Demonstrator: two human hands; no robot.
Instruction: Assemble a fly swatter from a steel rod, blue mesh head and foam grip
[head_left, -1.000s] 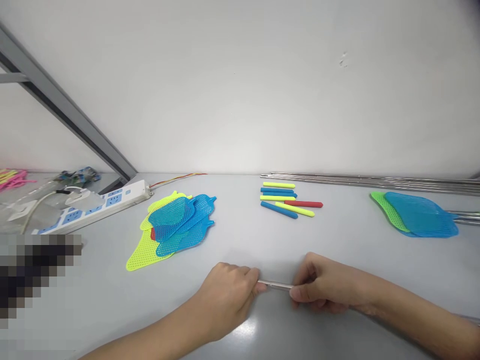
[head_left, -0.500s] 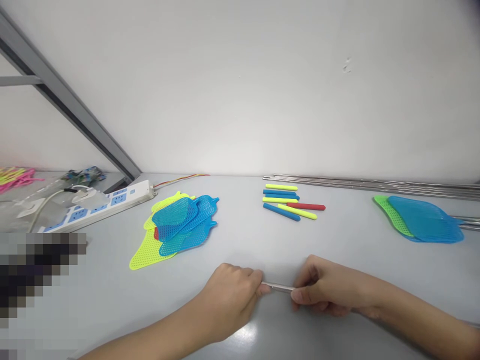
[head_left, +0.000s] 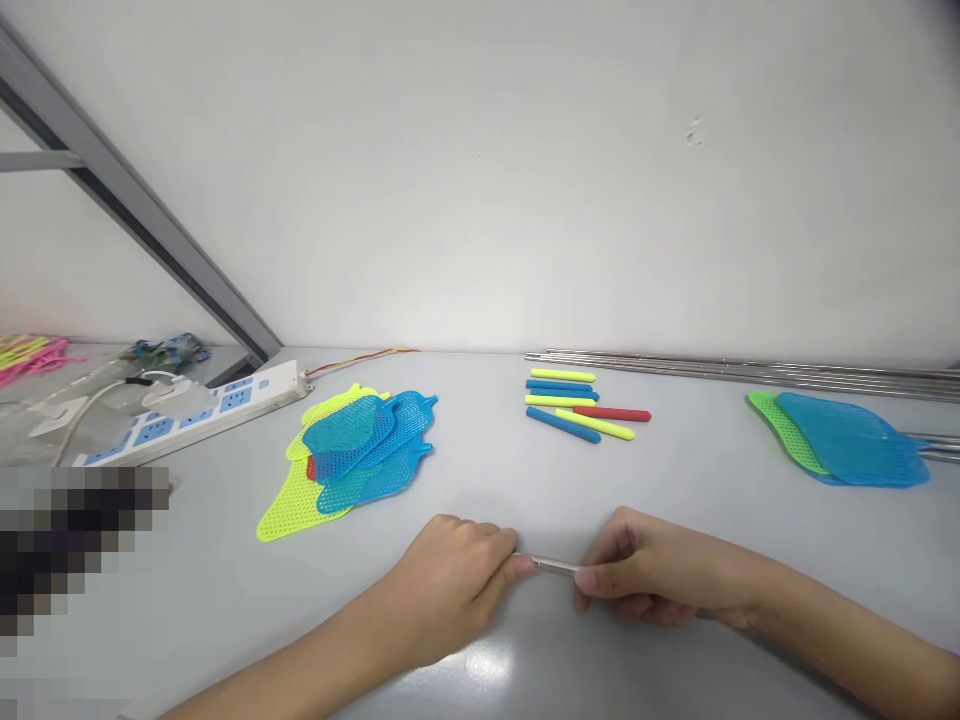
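A thin shiny metal rod (head_left: 556,566) spans the short gap between my two hands, low over the grey table. My left hand (head_left: 461,580) is closed round its left part in a fist, with the thumb along the rod; the rod's left end is hidden inside. With thumb and fingers, my right hand (head_left: 645,572) pinches the rod from the other side, and the rod passes behind the palm. Beyond my left hand lies a pile of blue and yellow mesh fly swatter heads (head_left: 375,450). Several blue, yellow and red plastic handles (head_left: 562,400) lie farther back in the middle.
Long metal rods (head_left: 720,370) lie along the wall at the back right. In front of them, blue and green swatter heads (head_left: 855,440) are stacked with rods attached. On the left stand a white power strip (head_left: 262,390) with plugs and a grey metal frame (head_left: 172,220).
Both hands have shifted slightly up and to the left together with the metal rod. Both keep their hold on it, and the things on the table stay in place.
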